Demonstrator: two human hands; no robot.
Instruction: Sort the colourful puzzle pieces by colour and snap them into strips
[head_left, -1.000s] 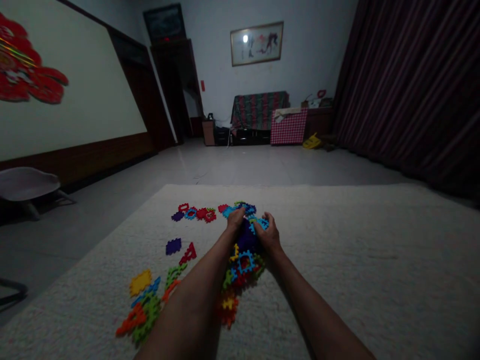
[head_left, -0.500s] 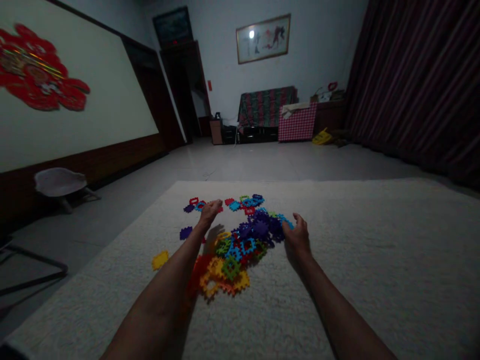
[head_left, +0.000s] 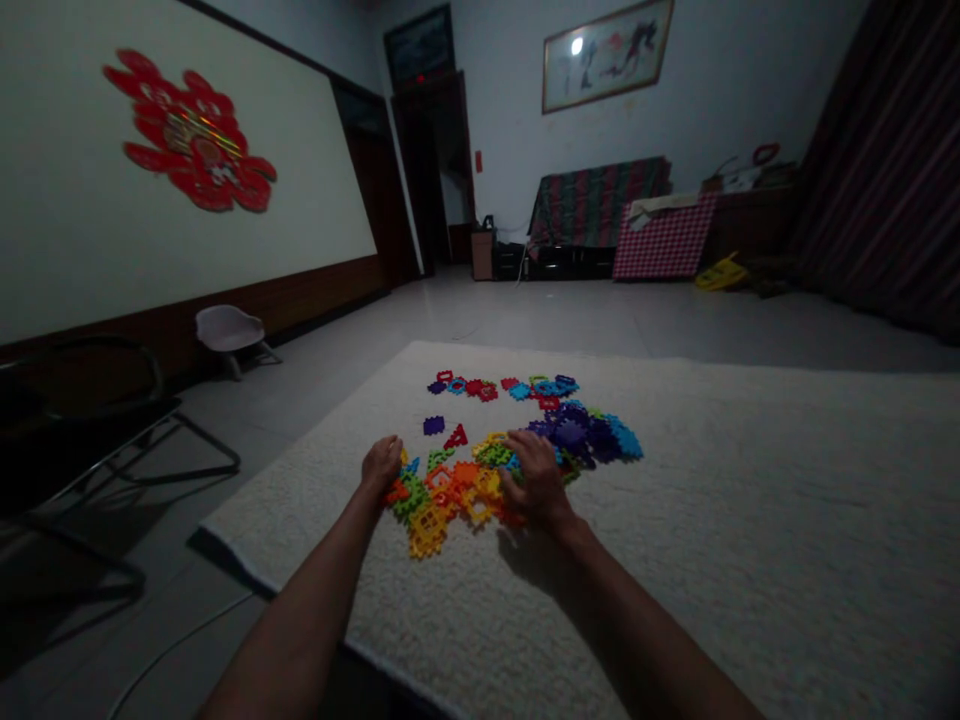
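A pile of colourful toothed plastic building pieces lies on the cream rug point(head_left: 750, 500). My left hand point(head_left: 382, 462) is at the pile's left edge, its fingers curled together against a few yellow and orange pieces; whether it grips one is hidden. Beside it are green pieces point(head_left: 409, 497) and a yellow window-like piece point(head_left: 428, 526). My right hand point(head_left: 538, 478) reaches over the middle of the pile with fingers apart, above orange and yellow pieces point(head_left: 480, 490). Dark purple pieces point(head_left: 571, 432) and light blue pieces point(head_left: 624, 438) are heaped just beyond it.
Behind the pile lie loose red pieces point(head_left: 480, 389), a purple square point(head_left: 433, 425) and a red triangle point(head_left: 456, 437). Black metal-framed chairs point(head_left: 112, 450) and a small pale chair point(head_left: 229, 328) stand on the left. A cable point(head_left: 180, 635) runs along the floor by the rug's edge.
My left hand has come back toward me to the pile's left edge, where the stray yellow piece no longer lies apart. My right hand has moved left over the pile. The view has turned left.
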